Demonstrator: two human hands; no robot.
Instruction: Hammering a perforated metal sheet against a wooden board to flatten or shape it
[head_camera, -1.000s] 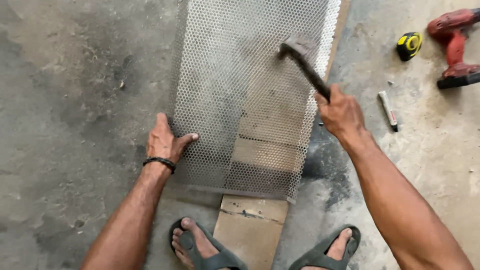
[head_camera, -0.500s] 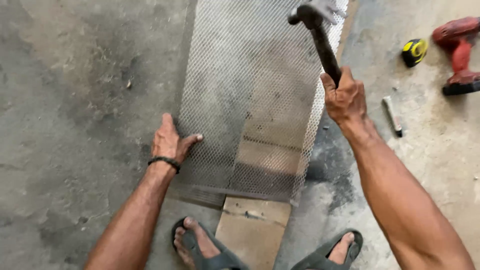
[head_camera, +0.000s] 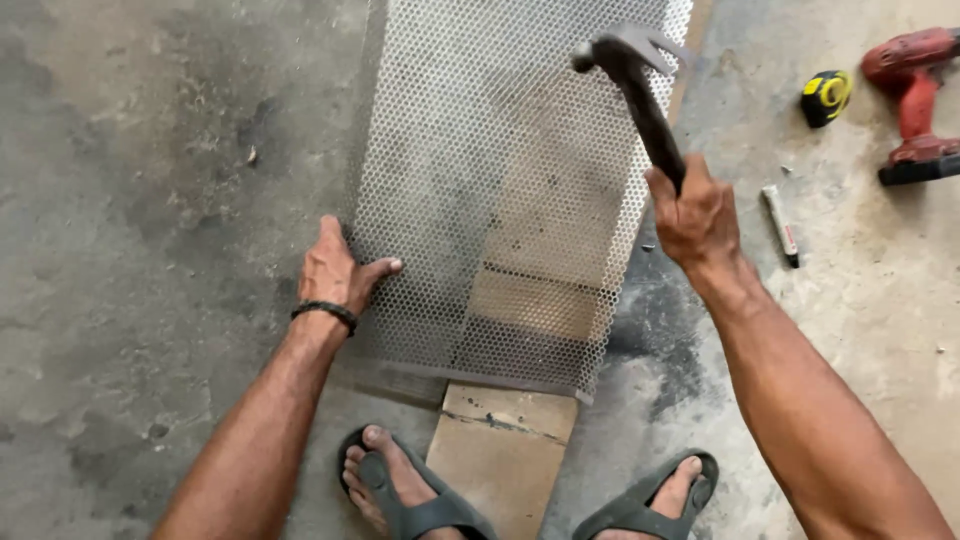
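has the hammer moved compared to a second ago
Yes. The hammer in the right hand has swung up off the perforated metal sheet, its head now level with the tape measure.

Perforated matt metal mesh sheet (head_camera: 500, 190), dull steel hammer (head_camera: 640, 90), rough concrete floor (head_camera: 150, 200), wood plank (head_camera: 500, 450)

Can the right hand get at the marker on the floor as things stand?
Probably not without letting go first: the right hand is shut on the claw hammer, raised. The marker lies just beside it on bare concrete floor, nothing covering it.
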